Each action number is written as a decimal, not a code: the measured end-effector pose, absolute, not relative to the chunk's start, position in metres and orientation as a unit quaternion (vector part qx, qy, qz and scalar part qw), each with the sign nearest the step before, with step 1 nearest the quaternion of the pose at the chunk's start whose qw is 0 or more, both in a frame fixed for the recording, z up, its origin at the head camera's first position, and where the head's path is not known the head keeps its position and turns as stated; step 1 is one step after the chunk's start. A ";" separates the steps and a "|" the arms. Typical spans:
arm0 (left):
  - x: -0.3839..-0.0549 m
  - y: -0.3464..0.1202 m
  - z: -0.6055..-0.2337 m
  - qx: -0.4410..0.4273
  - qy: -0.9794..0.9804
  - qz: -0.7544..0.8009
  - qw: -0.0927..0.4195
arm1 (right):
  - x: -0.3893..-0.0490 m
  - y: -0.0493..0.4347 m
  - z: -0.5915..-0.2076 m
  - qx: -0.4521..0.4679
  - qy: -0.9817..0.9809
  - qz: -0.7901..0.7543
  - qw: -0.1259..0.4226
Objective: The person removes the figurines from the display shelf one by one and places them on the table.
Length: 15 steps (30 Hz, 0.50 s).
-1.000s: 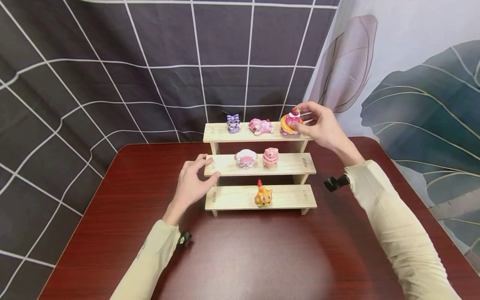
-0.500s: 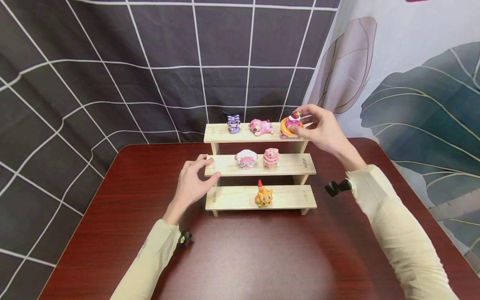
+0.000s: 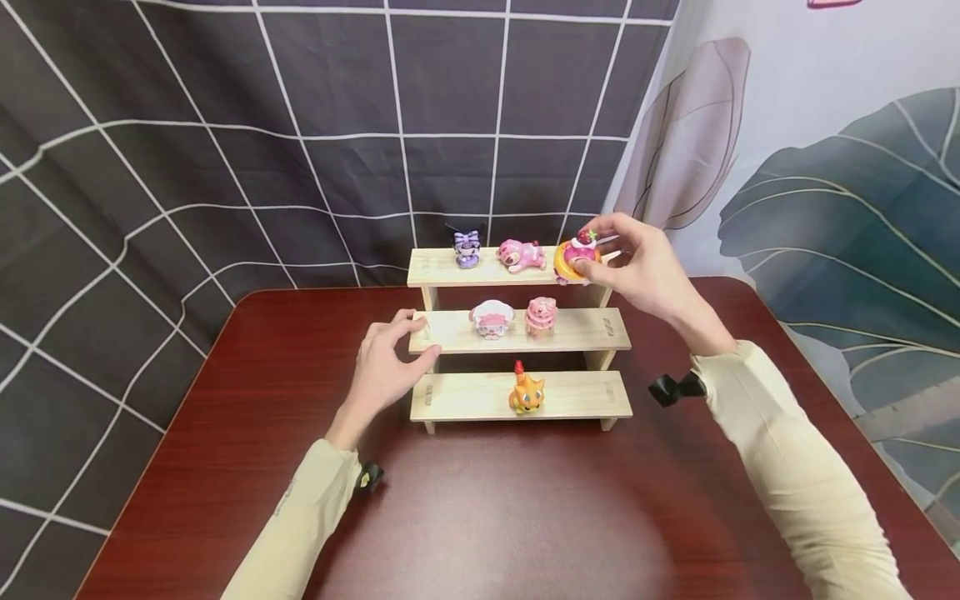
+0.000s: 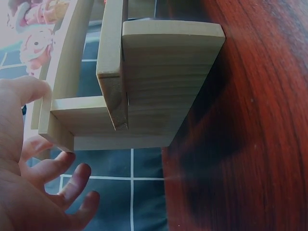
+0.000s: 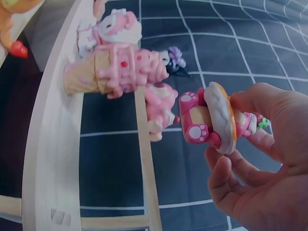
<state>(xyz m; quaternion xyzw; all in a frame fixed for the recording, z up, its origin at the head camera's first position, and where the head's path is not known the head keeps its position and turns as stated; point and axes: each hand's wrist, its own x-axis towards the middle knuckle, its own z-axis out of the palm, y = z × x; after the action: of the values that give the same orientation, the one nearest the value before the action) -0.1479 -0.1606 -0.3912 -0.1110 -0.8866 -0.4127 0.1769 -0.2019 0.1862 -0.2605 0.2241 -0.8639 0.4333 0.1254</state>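
Observation:
My right hand (image 3: 641, 267) pinches a pink figurine with a yellow-orange ring (image 3: 562, 264) round its middle and a red berry on top. In the right wrist view, this ringed figurine (image 5: 219, 118) is held off the top shelf, its pink paw soles showing. My left hand (image 3: 390, 358) holds the left end of the middle shelf of a three-step wooden display stand (image 3: 457, 400), thumb and fingers at opposite edges. The left wrist view shows that hand (image 4: 29, 159) against the board's end, its other fingers loose below.
On the top shelf are a purple figurine (image 3: 467, 250) and a pink lying bear (image 3: 522, 255). A white-and-pink figurine (image 3: 492, 320) and a pink ice-cream-cone figurine (image 3: 541, 317) stand mid-level. An orange figurine (image 3: 527, 394) sits lowest. Dark checked cloth (image 3: 450, 92) hangs behind the table (image 3: 480, 517).
My right hand has shifted the ringed figurine slightly left and toward me, away from the right end of the top shelf. My left hand stays in place.

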 end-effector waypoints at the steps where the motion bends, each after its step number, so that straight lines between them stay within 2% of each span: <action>1: -0.148 -0.161 -0.391 -0.111 -0.886 -0.413 0.178 | -0.200 0.185 -0.260 0.227 -0.863 0.433 0.126; 15: -0.149 -0.160 -0.392 -0.110 -0.884 -0.417 0.178 | -0.175 0.173 -0.259 0.277 -0.848 0.432 0.133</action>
<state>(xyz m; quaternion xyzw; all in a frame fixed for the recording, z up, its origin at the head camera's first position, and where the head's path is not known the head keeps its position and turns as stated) -0.1487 -0.1600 -0.3923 -0.1105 -0.8844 -0.4170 0.1781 -0.1754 0.1732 -0.2588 0.2767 -0.8482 0.4317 0.1328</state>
